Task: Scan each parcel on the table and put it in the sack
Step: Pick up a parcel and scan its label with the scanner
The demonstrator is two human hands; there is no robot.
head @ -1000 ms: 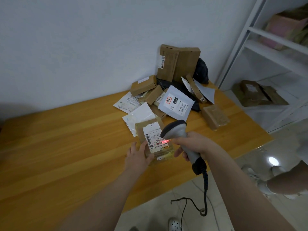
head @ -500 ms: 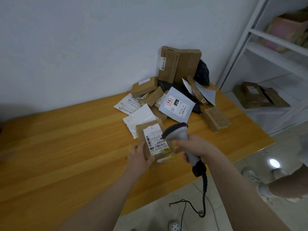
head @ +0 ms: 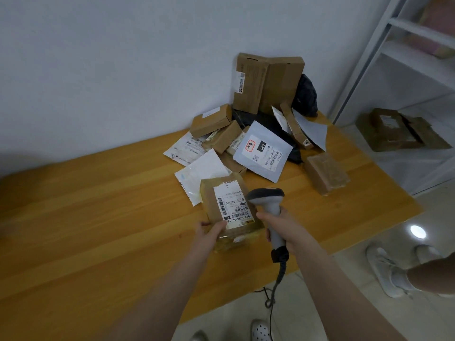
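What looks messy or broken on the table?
The parcels at the far end of the table lie in a jumbled heap, overlapping at all angles, and two tall boxes stand against the wall. Nothing looks torn or spilled. The left hand holds a labelled parcel wrapped in crinkly tape.

Bench (head: 98,230): honey-yellow wood with darker grain stripes running lengthwise.
Parcel (head: 209,200) at the near edge: dull brown wrap; white label printed with black barcodes.
Scanner (head: 267,194): dark grey head, light grey handle, black cable.
Flat mailer (head: 263,166): pale blue-white, bearing a red-framed sticker and a black patch.
Boxes (head: 268,82) at the far right corner: plain kraft brown, small white labels.
Bag (head: 305,94) beside them: black.
Block (head: 325,172) near the right edge: mottled brown.
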